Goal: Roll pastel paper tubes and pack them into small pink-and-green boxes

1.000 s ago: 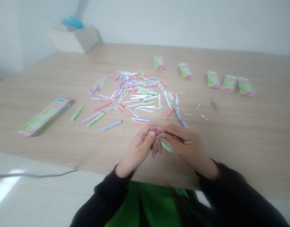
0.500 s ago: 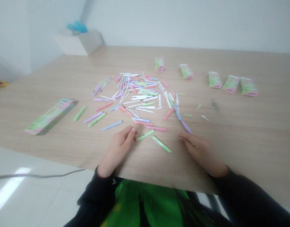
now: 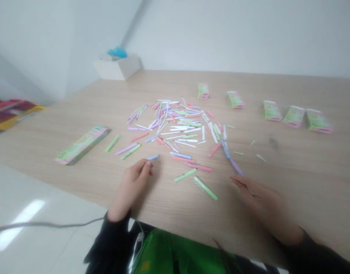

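My left hand (image 3: 132, 184) is at the near left of the scattered sticks. Its thumb and fingers are closed on the left end of a slim blue stick (image 3: 153, 157), part of which they cover. My right hand (image 3: 262, 198), blurred, rests low over the table with fingers stretched out and nothing visible in them. Just beyond its fingertips lies a purple stick (image 3: 236, 166), end to end with a blue one (image 3: 225, 149). Between my hands lie a green stick (image 3: 185, 175), a green stick with a clear part (image 3: 206, 188) and a pink stick (image 3: 199, 167).
Many pastel and white sticks (image 3: 189, 129) lie heaped mid-table. A long printed box (image 3: 82, 146) is at left. Several small green-pink boxes (image 3: 272, 111) stand along the back right. A white box (image 3: 115, 68) with something blue sits at the far left corner. A cable (image 3: 58, 225) crosses below.
My left hand has left the green stick and moved left to the blue stick. The right hand stays near the purple stick, slightly lower. The view has shifted.
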Action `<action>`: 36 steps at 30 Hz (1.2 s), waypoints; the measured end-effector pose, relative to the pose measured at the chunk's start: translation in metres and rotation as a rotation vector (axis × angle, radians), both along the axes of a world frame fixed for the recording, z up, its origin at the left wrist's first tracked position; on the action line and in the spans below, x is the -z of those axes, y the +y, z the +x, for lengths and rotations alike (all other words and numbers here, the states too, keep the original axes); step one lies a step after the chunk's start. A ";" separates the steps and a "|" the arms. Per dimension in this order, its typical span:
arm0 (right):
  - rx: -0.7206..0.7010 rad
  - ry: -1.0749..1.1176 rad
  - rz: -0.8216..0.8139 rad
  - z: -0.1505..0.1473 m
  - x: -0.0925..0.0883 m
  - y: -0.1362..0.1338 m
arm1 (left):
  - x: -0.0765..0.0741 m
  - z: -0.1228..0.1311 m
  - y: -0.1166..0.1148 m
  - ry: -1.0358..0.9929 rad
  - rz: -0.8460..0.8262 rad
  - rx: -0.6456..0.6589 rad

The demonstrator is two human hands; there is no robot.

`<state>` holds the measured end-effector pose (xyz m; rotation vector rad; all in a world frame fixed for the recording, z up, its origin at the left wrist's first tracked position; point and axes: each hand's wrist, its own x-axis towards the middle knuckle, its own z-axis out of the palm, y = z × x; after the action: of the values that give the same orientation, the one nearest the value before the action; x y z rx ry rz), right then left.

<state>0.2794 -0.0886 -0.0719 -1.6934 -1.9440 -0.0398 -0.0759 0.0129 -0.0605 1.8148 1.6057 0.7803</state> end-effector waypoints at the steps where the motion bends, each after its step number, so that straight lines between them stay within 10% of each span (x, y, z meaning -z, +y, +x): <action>1: 0.005 -0.007 -0.004 0.000 0.001 0.001 | 0.000 -0.003 0.001 0.008 -0.001 -0.011; 16: 0.095 0.005 0.059 0.002 -0.006 -0.001 | -0.017 -0.082 0.062 0.278 0.182 -0.422; 25: 0.113 0.115 0.014 0.000 0.003 -0.004 | 0.009 -0.086 0.088 0.356 0.093 -0.281; 33: 0.201 0.228 -0.010 0.001 -0.004 0.002 | -0.013 -0.068 0.074 0.065 0.141 -0.324; 36: 0.256 0.341 0.019 -0.013 -0.029 0.010 | -0.028 -0.040 0.056 -0.466 0.063 -0.165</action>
<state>0.2668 -0.0782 -0.0425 -1.7941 -1.4703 0.1271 -0.1156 0.0693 -0.0328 1.4126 1.4395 1.2364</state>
